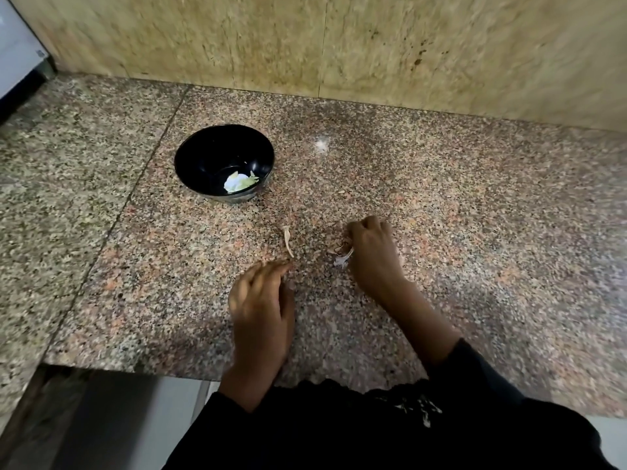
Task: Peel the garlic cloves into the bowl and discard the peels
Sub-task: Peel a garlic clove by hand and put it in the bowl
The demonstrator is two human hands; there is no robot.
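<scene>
A black bowl (195,157) stands on the granite counter, with pale peeled garlic (239,182) lying at its bottom. My right hand (373,252) rests on the counter to the right of the bowl, its fingers curled round a bunch of papery garlic peels (343,258) that stick out at its left side. My left hand (261,307) lies nearer the front edge, fingers bent with the tips on the counter; the blur hides whether they pinch anything. A loose strip of peel (288,240) lies just beyond its fingertips.
The speckled granite counter (475,215) ends at a beige tiled wall (339,45) behind. Small peel scraps (340,192) dot the surface. A white appliance corner (17,56) shows at far left. The counter's front edge (135,369) drops to the floor.
</scene>
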